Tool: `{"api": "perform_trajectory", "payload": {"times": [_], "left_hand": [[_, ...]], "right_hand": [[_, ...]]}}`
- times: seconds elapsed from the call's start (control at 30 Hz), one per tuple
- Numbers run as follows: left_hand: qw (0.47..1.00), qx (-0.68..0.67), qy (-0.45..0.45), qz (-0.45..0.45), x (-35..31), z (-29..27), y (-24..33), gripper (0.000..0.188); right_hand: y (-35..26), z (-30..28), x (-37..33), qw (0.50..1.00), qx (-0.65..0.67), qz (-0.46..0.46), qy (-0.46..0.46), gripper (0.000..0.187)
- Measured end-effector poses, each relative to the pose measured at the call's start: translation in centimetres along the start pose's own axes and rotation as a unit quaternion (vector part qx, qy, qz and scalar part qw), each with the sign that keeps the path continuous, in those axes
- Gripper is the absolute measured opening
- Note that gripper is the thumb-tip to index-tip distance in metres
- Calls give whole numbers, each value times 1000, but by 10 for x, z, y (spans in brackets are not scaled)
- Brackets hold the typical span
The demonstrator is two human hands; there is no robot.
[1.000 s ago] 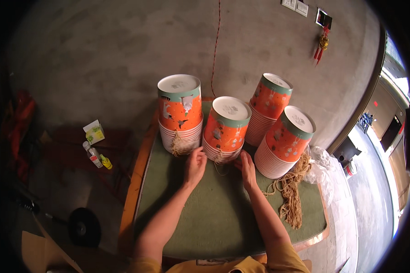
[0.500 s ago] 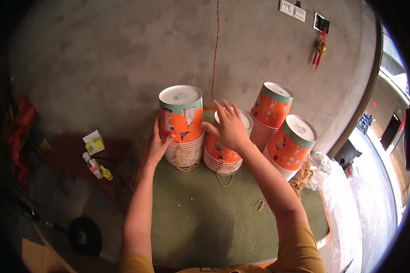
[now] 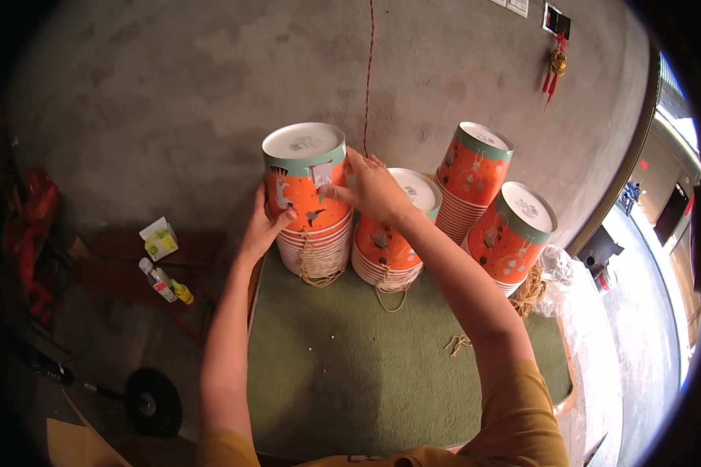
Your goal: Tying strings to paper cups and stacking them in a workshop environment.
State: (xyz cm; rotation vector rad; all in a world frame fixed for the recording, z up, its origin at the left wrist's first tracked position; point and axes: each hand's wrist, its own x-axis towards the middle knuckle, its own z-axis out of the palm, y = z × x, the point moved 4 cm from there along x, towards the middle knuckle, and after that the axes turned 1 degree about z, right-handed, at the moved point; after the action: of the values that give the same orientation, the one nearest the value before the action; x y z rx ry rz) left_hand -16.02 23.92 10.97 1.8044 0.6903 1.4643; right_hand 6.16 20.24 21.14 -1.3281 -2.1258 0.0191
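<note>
The leftmost stack of paper buckets [image 3: 310,206] stands upside down on the green table, orange and patterned, with a green band and a white base on top. My left hand [image 3: 263,226] is wrapped round its left side, thumb across the front. On the right side, my right hand [image 3: 378,191] grips the top bucket, thumb on its front; its other fingers go partly behind the bucket. Cord handles [image 3: 319,261] hang down the front of the stack. Close by on its right is a second, shorter bucket stack [image 3: 385,245], partly covered by my right hand and forearm.
Two more bucket stacks, a far one [image 3: 471,171] and a nearer one [image 3: 510,237], stand at the right. Beside them lie a bundle of cord [image 3: 531,292] and clear plastic [image 3: 553,268]. The green tabletop [image 3: 319,389] has a loose cord piece [image 3: 459,343] on it.
My right hand has moved left, from over the second stack onto the right side of the leftmost stack. The left hand keeps its hold. The view has shifted slightly.
</note>
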Motion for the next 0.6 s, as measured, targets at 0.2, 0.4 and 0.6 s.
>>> {"api": "perform_trajectory", "payload": {"times": [0.2,0.4,0.6], "left_hand": [[998,16,18,63,21,-9,32,108],[981,71,59,172,50,0,104,109],[964,41,6,262,62,62,174,121]], "right_hand": [[-24,-23,1,986,143,-19,84,84],[-30,-51,9,931,270,-114,215,89],[-38,-117,-48,877,373,-132,274,90]]}}
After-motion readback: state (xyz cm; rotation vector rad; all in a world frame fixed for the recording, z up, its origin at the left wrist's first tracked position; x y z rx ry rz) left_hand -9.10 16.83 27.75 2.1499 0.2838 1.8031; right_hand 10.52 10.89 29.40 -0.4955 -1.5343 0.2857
